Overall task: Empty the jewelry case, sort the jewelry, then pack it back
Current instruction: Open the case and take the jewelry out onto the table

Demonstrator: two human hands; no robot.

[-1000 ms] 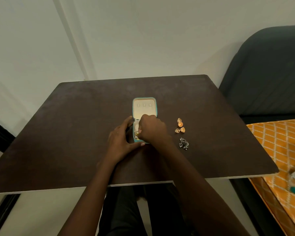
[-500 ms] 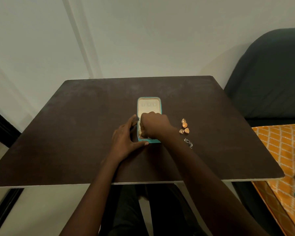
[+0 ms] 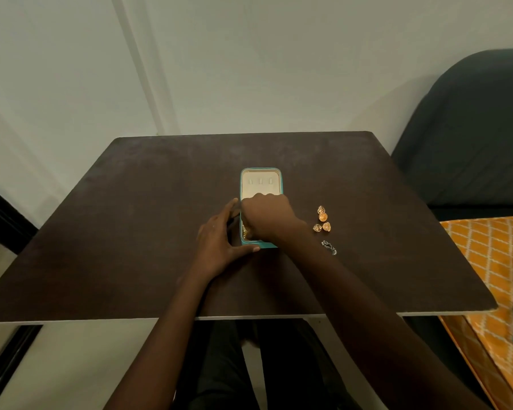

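A dark brown table point(image 3: 101, 232) fills the middle of the frame, with a pale wall behind it along the top.

Just left of centre, the left hand point(image 3: 219, 244) lies on the tabletop against the left side of the jewelry case point(image 3: 260, 184). Its fingers are straight and reach up along the case's left wall, while the thumb stretches across the near bottom corner, so the hand braces the case without curling round it.

The case is a small teal-edged box with a cream lining, lying open at the centre of the table. Its upper half shows three small slots in the lining.

The right hand point(image 3: 268, 217) covers the lower half of the case, knuckles up and fingers curled down into the tray. Gold pieces point(image 3: 245, 232) glint under it at its left edge; whether the fingertips pinch any of them cannot be told.

Right of the case, well apart from it, two pairs of gold jhumka earrings point(image 3: 322, 221) lie on the table, and just below them a small silver piece point(image 3: 329, 247).

At the right edge stand a dark chair back point(image 3: 471, 128) and, below it, an orange patterned cloth point(image 3: 492, 255).
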